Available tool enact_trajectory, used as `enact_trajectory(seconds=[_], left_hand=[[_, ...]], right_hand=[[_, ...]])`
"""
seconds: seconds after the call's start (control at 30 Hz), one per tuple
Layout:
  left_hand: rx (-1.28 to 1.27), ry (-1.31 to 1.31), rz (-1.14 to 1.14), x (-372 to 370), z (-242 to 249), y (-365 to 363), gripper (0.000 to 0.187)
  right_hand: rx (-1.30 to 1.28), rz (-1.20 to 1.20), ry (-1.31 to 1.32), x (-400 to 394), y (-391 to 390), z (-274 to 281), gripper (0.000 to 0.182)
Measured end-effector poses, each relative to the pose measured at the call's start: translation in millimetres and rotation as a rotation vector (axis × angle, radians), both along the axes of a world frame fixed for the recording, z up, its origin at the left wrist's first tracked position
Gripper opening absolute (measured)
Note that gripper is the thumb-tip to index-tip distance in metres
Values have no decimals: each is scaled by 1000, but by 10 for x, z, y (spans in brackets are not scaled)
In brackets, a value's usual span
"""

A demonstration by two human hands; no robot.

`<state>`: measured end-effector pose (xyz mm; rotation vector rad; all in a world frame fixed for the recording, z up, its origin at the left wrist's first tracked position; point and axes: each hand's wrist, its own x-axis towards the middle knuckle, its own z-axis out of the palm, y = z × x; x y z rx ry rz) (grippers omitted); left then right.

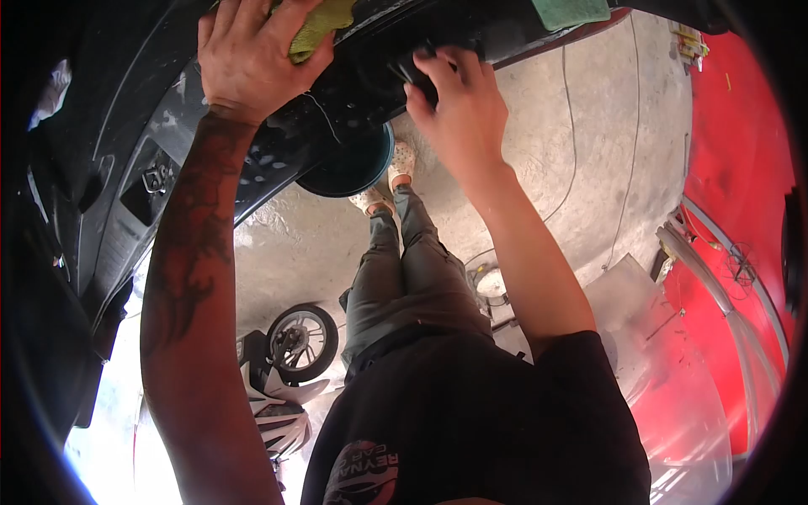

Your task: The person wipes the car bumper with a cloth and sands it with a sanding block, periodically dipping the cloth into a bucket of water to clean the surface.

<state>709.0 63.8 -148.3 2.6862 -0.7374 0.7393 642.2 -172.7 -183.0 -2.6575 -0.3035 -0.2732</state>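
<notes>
My left hand [257, 63] presses on a dark car panel [181, 109], with a yellow-green cloth [324, 27] under its fingers and thumb. The fingertips run out of view at the top edge. My right hand [467, 105] is over the glossy black lower section, its fingers bent and the thumb apart from them; I see nothing held, though the fingertips are slightly blurred. A thin pale strand [324, 116] hangs on the panel between the hands.
A dark round tub [358, 172] stands on the concrete floor by my feet. A green flat piece [572, 10] lies at the top. Thin cables [572, 135] cross the floor. A motorcycle wheel [303, 343] is at lower left, and red sheeting [741, 151] with tubing [715, 278] at right.
</notes>
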Motion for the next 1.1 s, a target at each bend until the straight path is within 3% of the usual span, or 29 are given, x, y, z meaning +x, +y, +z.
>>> enact_trajectory(seconds=[0.27,0.47,0.57,1.1], left_hand=[[18,-11,4,2,-11,2,59],[22,-1,12,-11,13,8,60],[15,-13,5,0,13,-6,60],[-8,-48,-18,13,-16,8,56]], right_hand=[[1,9,-54,187,133,-22,34],[-12,46,18,-94,-2,-5,35],[-35,69,-89,141,108,-30,36],[32,24,-10,95,245,-22,37]])
